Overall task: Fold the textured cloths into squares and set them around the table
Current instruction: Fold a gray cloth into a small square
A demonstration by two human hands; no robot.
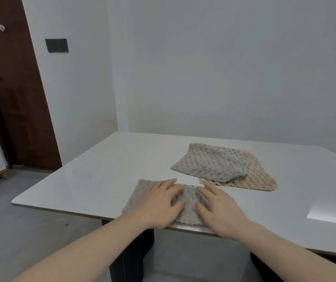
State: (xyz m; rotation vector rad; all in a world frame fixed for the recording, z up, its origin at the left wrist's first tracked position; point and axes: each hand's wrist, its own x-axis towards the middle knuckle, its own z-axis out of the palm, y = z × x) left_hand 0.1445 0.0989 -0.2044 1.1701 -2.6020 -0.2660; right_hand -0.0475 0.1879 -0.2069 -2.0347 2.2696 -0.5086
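A grey textured cloth (189,197), folded into a strip, lies at the near edge of the white table (93,176). My left hand (161,204) lies flat on its left half with fingers spread. My right hand (220,210) presses flat on its right half. Farther back lies a second grey textured cloth (209,161), unfolded, partly overlapping a beige textured cloth (258,176) whose right side and front corner stick out from under it.
The table stands near a white wall, with a dark pedestal base (130,255) under its near edge. A brown door (14,98) is at the left. Grey floor (20,216) extends to the left of the table.
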